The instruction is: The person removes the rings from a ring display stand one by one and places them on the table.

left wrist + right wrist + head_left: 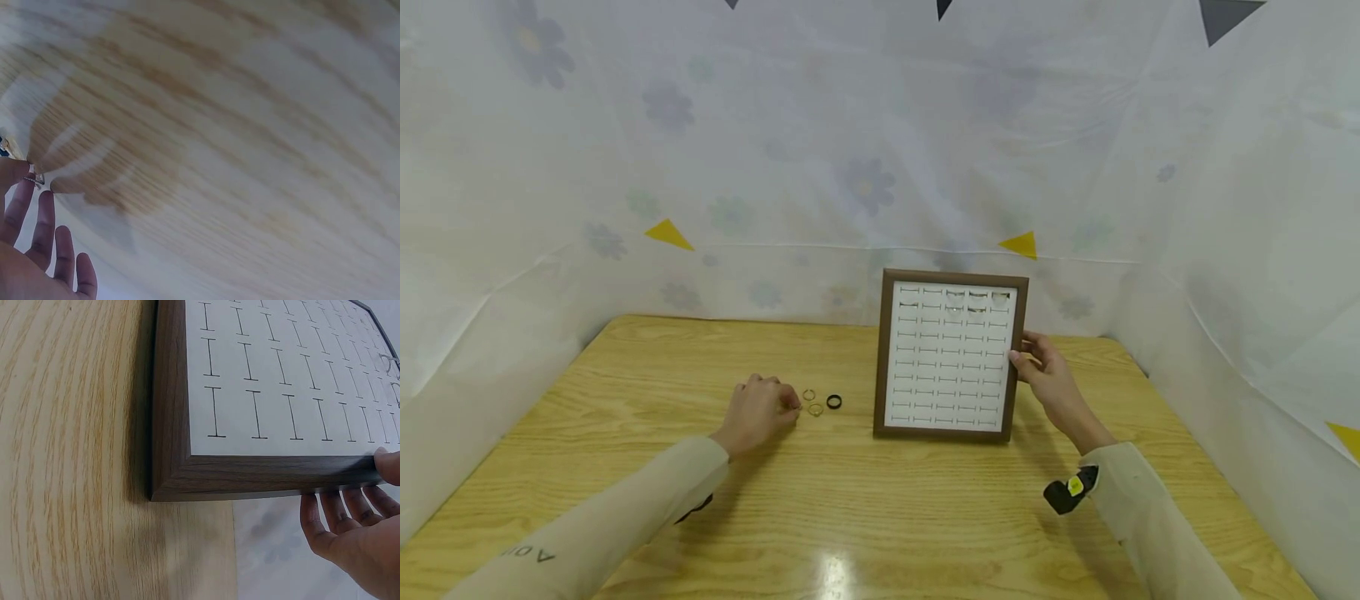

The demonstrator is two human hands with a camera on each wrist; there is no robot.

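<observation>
A brown-framed white ring board (951, 358) stands upright on the wooden table (865, 500), with a few rings (976, 300) in its top rows. My right hand (1024, 357) grips the board's right edge. The right wrist view shows the thumb on the front of the frame (250, 472) and the fingers (328, 515) behind it. My left hand (792, 406) rests on the table left of the board, fingertips down. In the left wrist view it (26, 181) pinches a small metal ring (33, 180). Two gold rings (812, 402) and a black ring (833, 402) lie just beyond its fingertips.
White flowered sheeting (865, 183) walls the table at the back and both sides. A black and yellow wrist device (1071, 490) sits on my right forearm. Bare wood lies in front of the board and along the table's left side.
</observation>
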